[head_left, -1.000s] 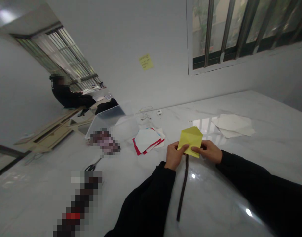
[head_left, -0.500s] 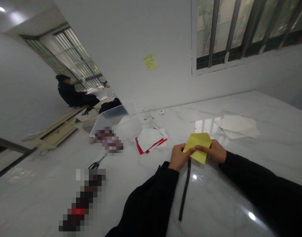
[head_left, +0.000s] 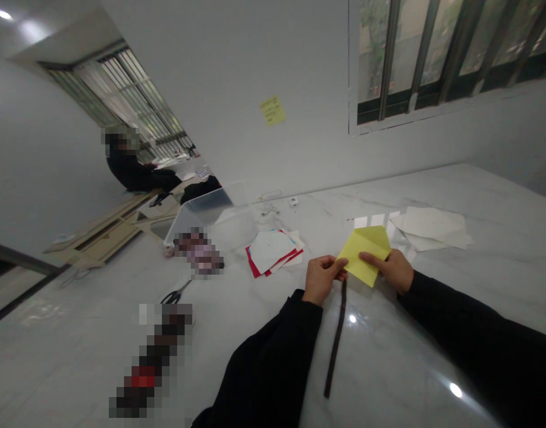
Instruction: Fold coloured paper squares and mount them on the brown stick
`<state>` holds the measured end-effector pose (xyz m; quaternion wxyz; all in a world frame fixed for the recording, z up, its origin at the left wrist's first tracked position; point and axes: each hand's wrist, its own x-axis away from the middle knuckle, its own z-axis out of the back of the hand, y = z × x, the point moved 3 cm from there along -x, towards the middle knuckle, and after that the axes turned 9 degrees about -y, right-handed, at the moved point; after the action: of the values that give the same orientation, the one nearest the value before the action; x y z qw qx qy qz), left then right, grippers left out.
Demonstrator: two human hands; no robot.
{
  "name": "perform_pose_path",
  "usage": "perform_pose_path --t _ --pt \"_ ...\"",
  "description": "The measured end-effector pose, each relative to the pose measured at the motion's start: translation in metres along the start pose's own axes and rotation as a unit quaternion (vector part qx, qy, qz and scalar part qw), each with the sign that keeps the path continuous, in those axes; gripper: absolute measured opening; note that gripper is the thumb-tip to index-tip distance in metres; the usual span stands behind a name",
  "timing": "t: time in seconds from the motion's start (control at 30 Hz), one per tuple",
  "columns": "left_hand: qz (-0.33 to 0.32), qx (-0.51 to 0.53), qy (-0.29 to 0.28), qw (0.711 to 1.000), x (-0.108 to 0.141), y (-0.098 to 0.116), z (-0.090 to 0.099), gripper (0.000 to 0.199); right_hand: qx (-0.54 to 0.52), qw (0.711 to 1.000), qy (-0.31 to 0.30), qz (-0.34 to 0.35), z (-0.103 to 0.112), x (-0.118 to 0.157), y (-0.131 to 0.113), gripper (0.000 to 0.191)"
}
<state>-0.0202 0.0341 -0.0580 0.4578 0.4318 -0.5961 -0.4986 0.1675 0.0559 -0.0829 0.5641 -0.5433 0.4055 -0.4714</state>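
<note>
A folded piece of yellow paper (head_left: 366, 252) is held up between both hands, above the marble-patterned table. My left hand (head_left: 322, 278) pinches its left corner between thumb and fingers. At its right edge, my right hand (head_left: 395, 270) grips the paper, with the thumb lying across the front. A thin dark brown strip (head_left: 336, 345) runs from under my left hand down towards the near side of the table. Whether my left hand touches the strip's upper end cannot be made out.
Left of my hands lie white and red papers (head_left: 270, 252), scissors (head_left: 172, 295) and a clear plastic bin (head_left: 201, 208). White sheets (head_left: 429, 226) are at the back right. A person (head_left: 128, 169) sits far left.
The yellow paper has risen slightly and tilted, and shows more of its face. My right thumb has moved right, away from my left thumb.
</note>
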Motion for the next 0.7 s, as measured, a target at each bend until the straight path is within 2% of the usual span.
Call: perform_pose_path --t 0.1,0.27,0.33,0.57,0.63,0.7 --pt "0.002 0.004 0.002 1.0 0.001 0.0 -0.001 0.037 0.031 0.999 0.014 -0.011 0.0 0.002 -0.003 0.047" --pt "0.01 0.003 -0.066 0.998 0.004 0.001 -0.007 0.037 0.036 0.998 0.043 -0.031 0.001 0.006 -0.01 0.044" --pt "0.003 -0.002 -0.075 0.997 0.004 0.001 -0.008 0.036 0.029 0.998 0.05 -0.035 0.001 0.007 -0.01 0.044" --pt "-0.037 0.013 0.012 0.999 0.002 0.003 -0.005 0.037 -0.048 0.995 0.085 -0.032 0.0 0.004 0.004 0.048" --pt "-0.024 0.03 -0.013 0.999 0.003 0.002 -0.008 0.039 -0.043 0.994 0.093 -0.035 0.001 0.003 0.004 0.046" --pt "-0.004 0.037 -0.063 0.997 0.004 0.001 -0.014 0.042 -0.042 0.993 0.106 -0.036 0.001 0.004 0.003 0.046"
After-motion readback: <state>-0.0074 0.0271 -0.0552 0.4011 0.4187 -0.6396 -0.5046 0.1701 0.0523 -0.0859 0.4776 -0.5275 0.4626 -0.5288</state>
